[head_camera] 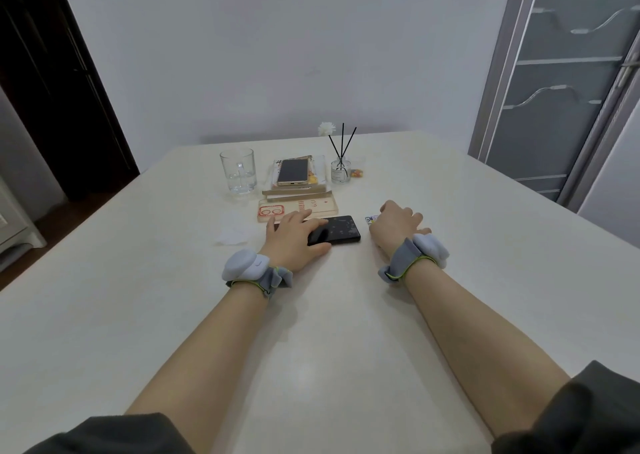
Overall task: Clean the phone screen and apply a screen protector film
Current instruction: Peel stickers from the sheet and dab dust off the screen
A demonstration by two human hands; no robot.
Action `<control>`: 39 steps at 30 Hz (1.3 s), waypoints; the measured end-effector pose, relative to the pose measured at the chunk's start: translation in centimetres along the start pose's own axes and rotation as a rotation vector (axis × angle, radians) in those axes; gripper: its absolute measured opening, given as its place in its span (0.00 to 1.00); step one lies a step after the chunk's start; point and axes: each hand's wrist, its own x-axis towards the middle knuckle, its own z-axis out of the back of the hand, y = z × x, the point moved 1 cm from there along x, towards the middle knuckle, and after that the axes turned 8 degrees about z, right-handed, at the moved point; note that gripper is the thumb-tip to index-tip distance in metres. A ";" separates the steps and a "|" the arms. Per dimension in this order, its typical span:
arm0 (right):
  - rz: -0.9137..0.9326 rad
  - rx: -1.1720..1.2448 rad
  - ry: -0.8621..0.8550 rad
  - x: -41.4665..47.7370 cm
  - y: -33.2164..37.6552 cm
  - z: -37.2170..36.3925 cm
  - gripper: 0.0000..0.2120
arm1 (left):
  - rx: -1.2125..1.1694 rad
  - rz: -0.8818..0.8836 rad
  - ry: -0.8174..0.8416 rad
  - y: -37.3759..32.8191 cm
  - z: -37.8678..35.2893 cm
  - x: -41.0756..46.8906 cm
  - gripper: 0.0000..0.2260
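Head view is showing the left hand (294, 237) lying spread on the black phone (337, 229), mid-table; right hand (398, 226) curling, grip unclear. Glass looks slick and brittle: hold its edges.

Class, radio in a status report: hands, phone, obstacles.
Left hand flat on black phone. Right hand beside it, over a small packet. Screen smudged. Nothing blocking.

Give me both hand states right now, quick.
Left hand: open, fingers spread flat on the black phone, pinning it.
Right hand: curled over a small packet; grip cannot be told.
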 end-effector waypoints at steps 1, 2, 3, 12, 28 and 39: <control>0.011 0.024 -0.023 -0.2 0.0 0.0 0.16 | 0.001 0.011 0.001 -0.2 -0.1 -0.1 0.24; 0.030 0.050 -0.058 -0.3 -0.1 0.0 0.18 | -0.002 0.019 -0.003 -0.5 -0.3 -0.3 0.23; 0.058 0.080 -0.099 -0.5 -0.2 0.1 0.20 | -0.011 0.022 -0.013 -0.9 -0.5 -0.3 0.22; 0.109 0.629 -0.331 0.3 -1.1 1.2 0.22 | -0.021 0.014 -0.160 -0.9 -1.3 -0.3 0.18; 0.105 0.772 -0.162 0.8 -0.3 -0.9 0.08 | -0.173 0.270 -0.248 0.6 0.0 -0.8 0.20; -0.006 0.915 -0.218 0.8 -1.3 -0.5 0.10 | -0.205 0.151 -0.125 -0.4 -0.5 -1.2 0.16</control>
